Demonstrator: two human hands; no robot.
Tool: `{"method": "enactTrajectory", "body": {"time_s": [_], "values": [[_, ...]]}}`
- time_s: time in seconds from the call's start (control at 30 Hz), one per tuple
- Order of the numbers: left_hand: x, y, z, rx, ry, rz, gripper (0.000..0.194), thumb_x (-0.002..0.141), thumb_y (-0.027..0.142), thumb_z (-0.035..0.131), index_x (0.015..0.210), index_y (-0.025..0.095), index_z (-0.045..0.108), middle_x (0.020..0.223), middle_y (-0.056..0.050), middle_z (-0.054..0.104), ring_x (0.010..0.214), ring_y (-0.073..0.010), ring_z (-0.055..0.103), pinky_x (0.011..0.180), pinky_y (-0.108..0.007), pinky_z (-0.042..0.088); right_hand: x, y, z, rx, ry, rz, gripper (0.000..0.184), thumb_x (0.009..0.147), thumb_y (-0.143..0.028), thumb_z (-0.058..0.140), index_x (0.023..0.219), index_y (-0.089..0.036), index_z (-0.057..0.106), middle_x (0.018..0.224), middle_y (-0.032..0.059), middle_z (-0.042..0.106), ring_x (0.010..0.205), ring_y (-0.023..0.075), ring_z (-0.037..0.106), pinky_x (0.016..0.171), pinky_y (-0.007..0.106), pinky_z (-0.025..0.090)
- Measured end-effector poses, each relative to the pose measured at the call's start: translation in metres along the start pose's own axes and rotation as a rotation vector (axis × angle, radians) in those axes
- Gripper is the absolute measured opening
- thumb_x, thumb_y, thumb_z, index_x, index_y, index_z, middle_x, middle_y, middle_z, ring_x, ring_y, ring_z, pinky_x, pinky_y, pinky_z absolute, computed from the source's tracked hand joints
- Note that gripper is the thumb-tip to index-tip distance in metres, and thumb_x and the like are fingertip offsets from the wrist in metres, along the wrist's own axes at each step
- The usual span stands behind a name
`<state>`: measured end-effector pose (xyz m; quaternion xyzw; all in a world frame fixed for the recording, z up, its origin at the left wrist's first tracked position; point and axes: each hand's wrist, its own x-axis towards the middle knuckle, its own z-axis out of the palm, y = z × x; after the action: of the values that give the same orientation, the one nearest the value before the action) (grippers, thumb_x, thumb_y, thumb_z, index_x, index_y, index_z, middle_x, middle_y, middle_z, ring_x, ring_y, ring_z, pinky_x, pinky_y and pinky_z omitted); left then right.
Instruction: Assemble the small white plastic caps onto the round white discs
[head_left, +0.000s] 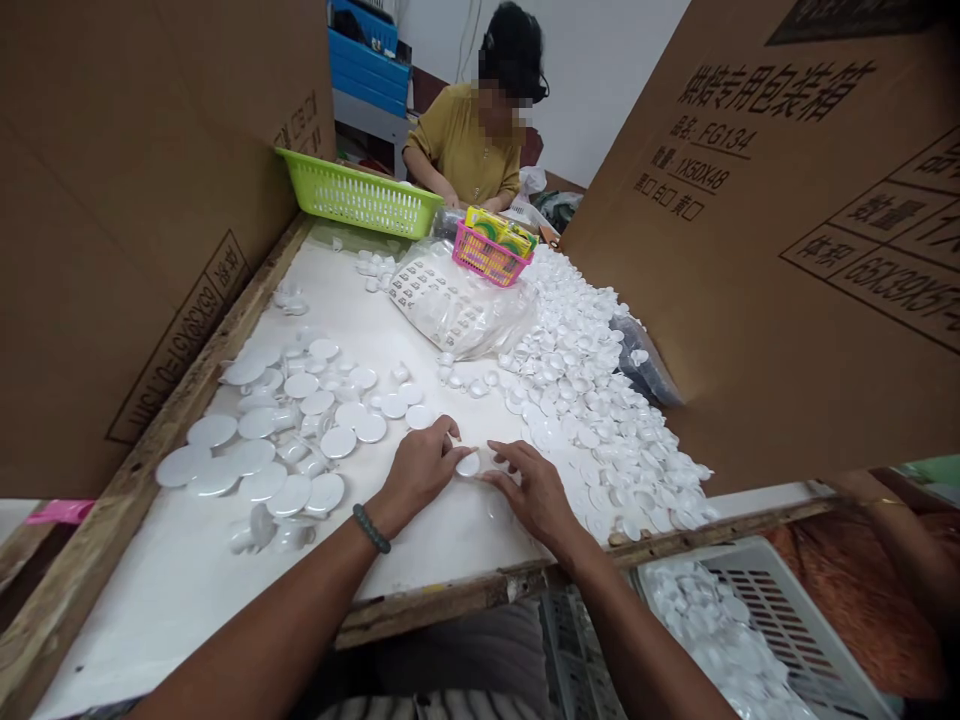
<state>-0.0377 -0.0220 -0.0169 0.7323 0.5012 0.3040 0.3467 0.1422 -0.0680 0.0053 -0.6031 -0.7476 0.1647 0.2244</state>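
Observation:
A small, round, glossy white piece is at the thumb tip of my left hand, whose fingers are bent around it. My right hand is just to the right, thumb and fingers apart, with white tabletop showing between them. Left of my hands lies a loose group of larger white discs with short stems, some face up and some tipped over. To the right spreads a thick heap of small white pieces, its near part reaching the table edge. Their exact kind cannot be made out.
Tall cardboard boxes wall both sides. A clear plastic bag, a pink basket of yellow boxes and a green basket stand farther back. A co-worker sits opposite. A grey crate of white pieces is lower right.

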Motion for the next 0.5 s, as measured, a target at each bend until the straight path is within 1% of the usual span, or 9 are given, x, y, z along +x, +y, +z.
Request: {"method": "enactTrajectory", "body": {"time_s": [0.03, 0.1, 0.13, 0.2, 0.27, 0.37, 0.43, 0.5], "values": [[-0.002, 0.001, 0.001, 0.078, 0.036, 0.037, 0.02, 0.081, 0.04, 0.051, 0.086, 0.02, 0.051, 0.069, 0.0, 0.058, 0.065, -0.0159, 0.054, 0.06, -0.026, 0.036, -0.007, 0.001, -0.003, -0.04, 0.016, 0.002, 0.032, 0.083, -0.032, 0.057, 0.112, -0.02, 0.058, 0.093, 0.0065, 0.059, 0.082, 0.0171, 0.055, 0.072, 0.029, 0.045], [-0.004, 0.003, 0.003, 0.198, 0.076, 0.141, 0.024, 0.081, 0.043, 0.051, 0.088, 0.02, 0.053, 0.081, -0.004, 0.058, 0.078, -0.0189, 0.053, 0.067, -0.029, 0.039, -0.02, 0.003, -0.008, -0.129, -0.017, -0.021, 0.026, 0.082, -0.031, 0.057, 0.106, -0.02, 0.061, 0.093, 0.0075, 0.06, 0.087, 0.0195, 0.054, 0.076, 0.032, 0.045], [-0.005, 0.004, 0.004, 0.234, 0.072, 0.204, 0.025, 0.08, 0.043, 0.053, 0.089, 0.02, 0.054, 0.085, -0.005, 0.057, 0.083, -0.0205, 0.052, 0.071, -0.03, 0.039, -0.025, 0.003, -0.009, -0.166, -0.052, -0.043, 0.024, 0.081, -0.03, 0.059, 0.103, -0.021, 0.063, 0.094, 0.0077, 0.059, 0.088, 0.0202, 0.054, 0.077, 0.033, 0.045], [-0.005, 0.004, 0.005, 0.277, 0.037, 0.306, 0.023, 0.08, 0.04, 0.055, 0.091, 0.019, 0.056, 0.087, -0.006, 0.057, 0.088, -0.0225, 0.048, 0.075, -0.033, 0.04, -0.032, 0.003, -0.009, -0.208, -0.111, -0.081, 0.023, 0.078, -0.028, 0.063, 0.1, -0.021, 0.064, 0.095, 0.0079, 0.059, 0.089, 0.0207, 0.054, 0.077, 0.034, 0.045], [-0.005, 0.004, 0.004, 0.316, 0.028, 0.345, 0.018, 0.08, 0.034, 0.054, 0.089, 0.019, 0.057, 0.084, -0.006, 0.056, 0.087, -0.023, 0.046, 0.075, -0.036, 0.04, -0.033, 0.002, -0.005, -0.223, -0.113, -0.095, 0.02, 0.078, -0.026, 0.063, 0.098, -0.021, 0.064, 0.094, 0.0077, 0.059, 0.088, 0.0205, 0.053, 0.076, 0.033, 0.045], [-0.006, 0.003, 0.0, 0.413, 0.119, 0.301, 0.011, 0.081, 0.026, 0.05, 0.084, 0.017, 0.056, 0.084, -0.008, 0.054, 0.087, -0.024, 0.044, 0.077, -0.039, 0.038, -0.026, -0.002, 0.003, -0.214, -0.097, -0.095, 0.013, 0.079, -0.024, 0.062, 0.091, -0.021, 0.064, 0.089, 0.0065, 0.058, 0.086, 0.0198, 0.052, 0.074, 0.031, 0.043], [-0.007, 0.002, -0.003, 0.496, 0.205, 0.235, 0.01, 0.081, 0.021, 0.047, 0.083, 0.016, 0.056, 0.086, -0.009, 0.053, 0.088, -0.0253, 0.043, 0.076, -0.04, 0.038, -0.019, -0.006, 0.008, -0.182, -0.105, -0.08, 0.011, 0.076, -0.023, 0.065, 0.087, -0.02, 0.064, 0.087, 0.0052, 0.057, 0.085, 0.0189, 0.052, 0.073, 0.029, 0.042], [-0.008, 0.002, -0.007, 0.568, 0.281, 0.155, 0.011, 0.08, 0.018, 0.046, 0.081, 0.016, 0.056, 0.087, -0.01, 0.053, 0.089, -0.0272, 0.042, 0.074, -0.041, 0.037, -0.011, -0.01, 0.011, -0.135, -0.108, -0.056, 0.013, 0.073, -0.024, 0.069, 0.083, -0.019, 0.062, 0.085, 0.0038, 0.057, 0.083, 0.0177, 0.052, 0.07, 0.027, 0.041]]}}
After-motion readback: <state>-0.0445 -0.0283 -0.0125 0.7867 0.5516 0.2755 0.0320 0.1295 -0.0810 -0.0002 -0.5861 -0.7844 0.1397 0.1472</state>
